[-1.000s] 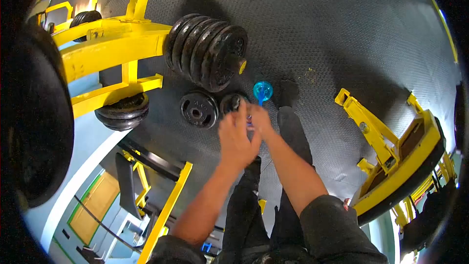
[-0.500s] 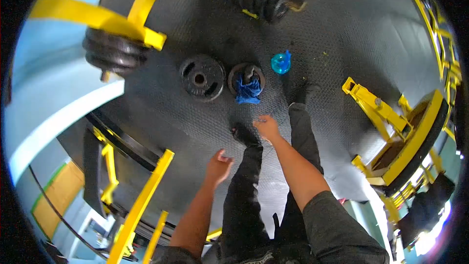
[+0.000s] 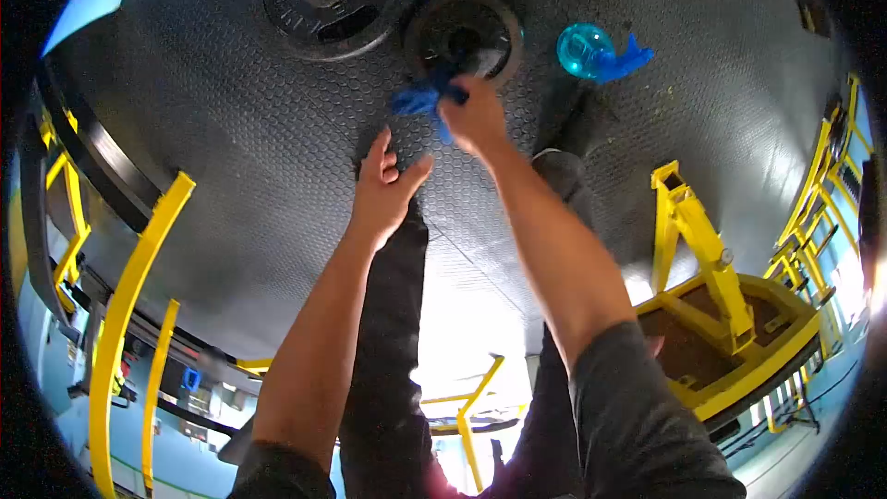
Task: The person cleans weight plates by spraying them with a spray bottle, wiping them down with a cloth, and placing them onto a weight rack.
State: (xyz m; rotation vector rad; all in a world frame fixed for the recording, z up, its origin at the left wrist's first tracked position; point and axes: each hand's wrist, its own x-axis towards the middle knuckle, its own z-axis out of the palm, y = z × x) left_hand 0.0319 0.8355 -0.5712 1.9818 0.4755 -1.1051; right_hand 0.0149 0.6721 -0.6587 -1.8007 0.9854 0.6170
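My right hand [image 3: 476, 118] is closed on a crumpled blue cloth [image 3: 420, 100], which hangs at the near edge of the smaller black weight plate [image 3: 506, 18]. The cloth is partly blurred and partly hidden by my fingers. My left hand [image 3: 383, 189] is open, fingers apart, just below and left of the cloth, with nothing in it. A larger black weight plate [image 3: 346, 35] lies flat on the floor to the left of the smaller one. To the right stands a see-through blue bottle [image 3: 580, 50] with a darker blue top.
Black textured rubber flooring [image 3: 240, 148] spreads around my feet. A yellow-framed piece of gym equipment [image 3: 711, 268] is close on my right. Yellow uprights [image 3: 139, 277] rise on my left, near a curved black rail [image 3: 111, 157].
My right hand has reached forward and taken hold of the blue cloth that lay on the smaller plate. My left hand has come forward too, and the view has moved closer to the plates.
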